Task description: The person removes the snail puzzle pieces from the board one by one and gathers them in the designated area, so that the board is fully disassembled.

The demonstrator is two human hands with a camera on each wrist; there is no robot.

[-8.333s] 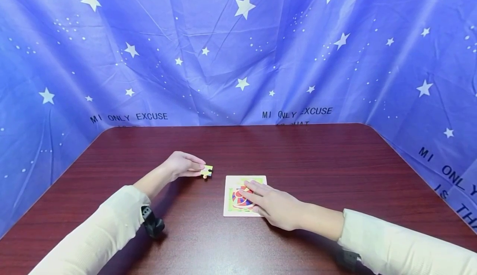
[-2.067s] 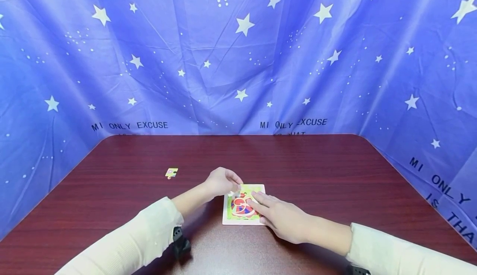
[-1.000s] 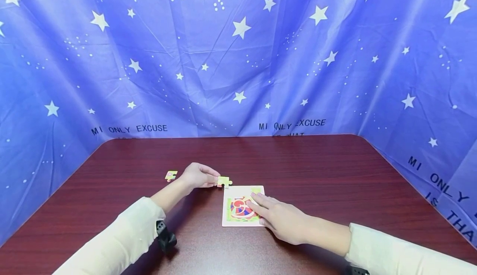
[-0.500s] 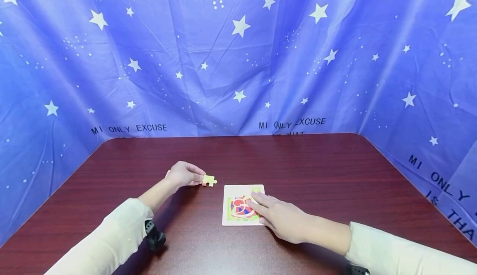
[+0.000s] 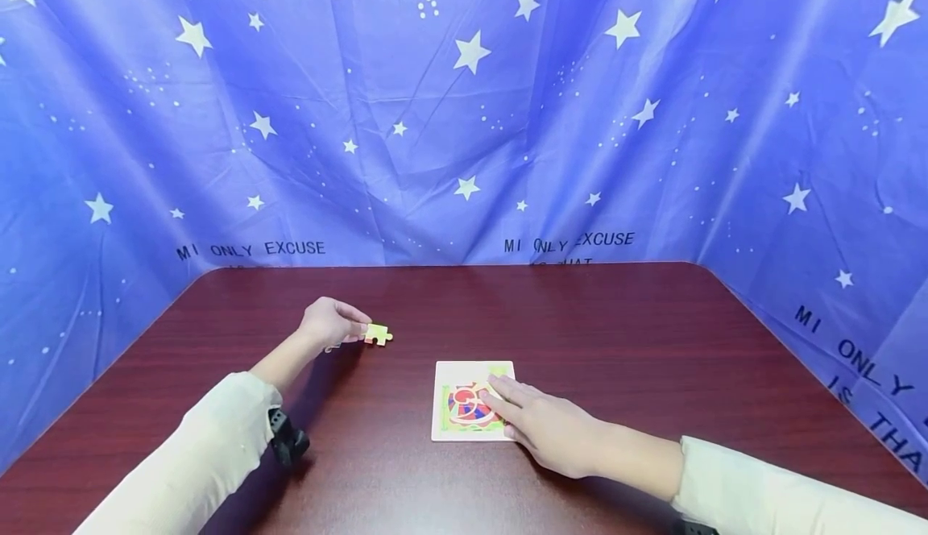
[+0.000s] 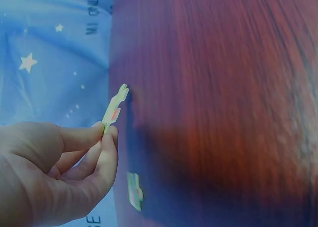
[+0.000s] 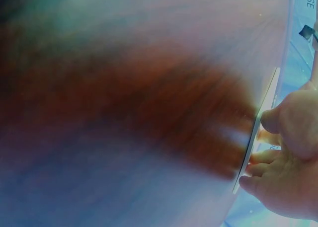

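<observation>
My left hand (image 5: 329, 325) pinches a yellow-green jigsaw piece (image 5: 377, 333) above the table, left of the jigsaw board. In the left wrist view, thumb and fingertips hold that piece edge-on. A second jigsaw piece (image 6: 134, 191) lies on the table below this hand; in the head view the hand mostly covers it. The square jigsaw board (image 5: 464, 371) has a pale border and a red, blue and green picture, with a pale bare strip along its top left. My right hand (image 5: 558, 430) rests straight fingers on the board's right side, hiding part of the picture.
The dark red wood-grain table (image 5: 616, 342) has rounded far corners. Behind it and along both sides hangs a blue curtain (image 5: 406, 180) with white stars and black lettering. A black strap device (image 5: 288, 438) sits at my left wrist.
About two seconds ago my left hand was at the board's top left corner. It has since drawn away leftward, holding the piece, toward the other piece. The right hand has stayed on the board.
</observation>
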